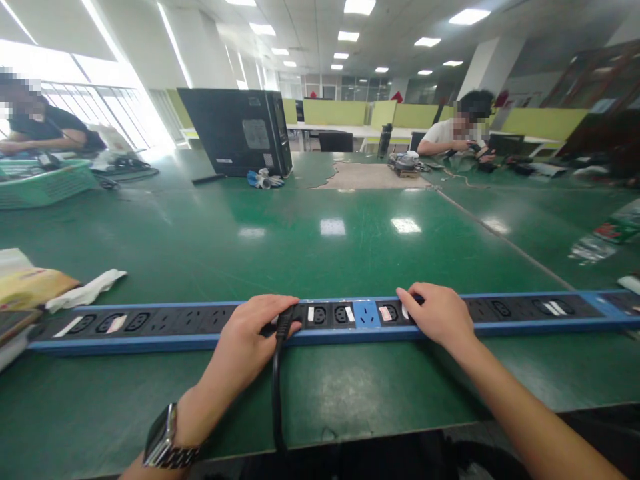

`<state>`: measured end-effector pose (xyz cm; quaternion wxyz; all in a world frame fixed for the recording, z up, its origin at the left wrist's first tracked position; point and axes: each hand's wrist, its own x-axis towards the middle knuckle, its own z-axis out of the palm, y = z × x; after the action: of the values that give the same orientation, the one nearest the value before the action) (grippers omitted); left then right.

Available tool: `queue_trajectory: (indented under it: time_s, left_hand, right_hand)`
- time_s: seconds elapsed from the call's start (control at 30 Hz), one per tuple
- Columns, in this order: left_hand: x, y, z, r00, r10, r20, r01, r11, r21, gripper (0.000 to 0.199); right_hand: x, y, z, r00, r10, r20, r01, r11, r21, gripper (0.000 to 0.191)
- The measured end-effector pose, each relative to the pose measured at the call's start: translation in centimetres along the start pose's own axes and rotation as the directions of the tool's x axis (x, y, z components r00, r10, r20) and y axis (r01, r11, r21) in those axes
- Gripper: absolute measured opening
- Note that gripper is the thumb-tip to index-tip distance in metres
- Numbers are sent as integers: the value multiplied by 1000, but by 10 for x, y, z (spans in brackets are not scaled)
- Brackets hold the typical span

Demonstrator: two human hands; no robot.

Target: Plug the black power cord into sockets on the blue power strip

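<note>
A long blue and black power strip (367, 314) with rows of sockets lies across the green table. My left hand (253, 330), a watch (163, 437) on its wrist, is closed around a black power plug (284, 325) at the strip's middle. The plug's cable (277, 393) hangs down over the near table edge. The fingers hide whether the plug is seated in a socket. My right hand (437, 313) grips the strip right of the blue socket, fingertips over the far side, partly hidden. White and pinkish labels are stuck beside several sockets.
A black computer case (237, 132) stands at the back with gloves (265, 179) beside it. A green basket (45, 183) is at left, a plastic bottle (607, 233) at right. Yellow packaging (35, 288) lies near the strip's left end. Two people sit across the table.
</note>
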<state>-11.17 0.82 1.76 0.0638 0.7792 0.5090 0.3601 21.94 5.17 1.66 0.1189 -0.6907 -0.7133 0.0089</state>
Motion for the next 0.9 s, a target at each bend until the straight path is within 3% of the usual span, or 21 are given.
queue_trajectory:
  time_s: [0.1, 0.17, 0.23, 0.33, 0.43, 0.57, 0.73, 0.8, 0.9]
  left_hand:
    - [-4, 8, 0, 987, -71, -145, 61, 995, -74, 31]
    - [0, 23, 2, 938, -188, -293, 141, 975, -174, 35]
    - [11, 44, 8, 921, -213, -325, 143, 963, -227, 36]
    - [30, 73, 28, 993, -59, -105, 37, 979, -201, 31]
    - [43, 85, 54, 997, -58, 47, 65, 983, -170, 28]
    - [43, 81, 74, 995, -66, 73, 72, 994, -78, 31]
    - [40, 81, 74, 989, 39, 140, -40, 999, 6, 28]
    - [39, 81, 73, 982, 55, 183, -62, 998, 32, 30]
    - [36, 78, 71, 978, 26, 208, -61, 984, 165, 56]
  right_hand:
    - [0, 0, 0, 1000, 6, -5, -6, 1000, -3, 47]
    - [1, -1, 0, 1000, 17, -11, -17, 1000, -13, 47]
    - [1, -1, 0, 999, 22, -25, -22, 1000, -21, 46]
    - [0, -2, 0, 999, 18, -41, -19, 1000, -21, 46]
    - [-1, -3, -2, 999, 12, -47, -13, 1000, -14, 45]
    - [-2, -3, -2, 999, -5, -51, 5, 1000, 2, 46]
    - [1, 4, -2, 997, -17, -71, 21, 999, 50, 44]
    - [-3, 2, -5, 988, -19, -155, 40, 990, 133, 42]
    - [-18, -20, -9, 976, 12, -219, 55, 953, 297, 41]
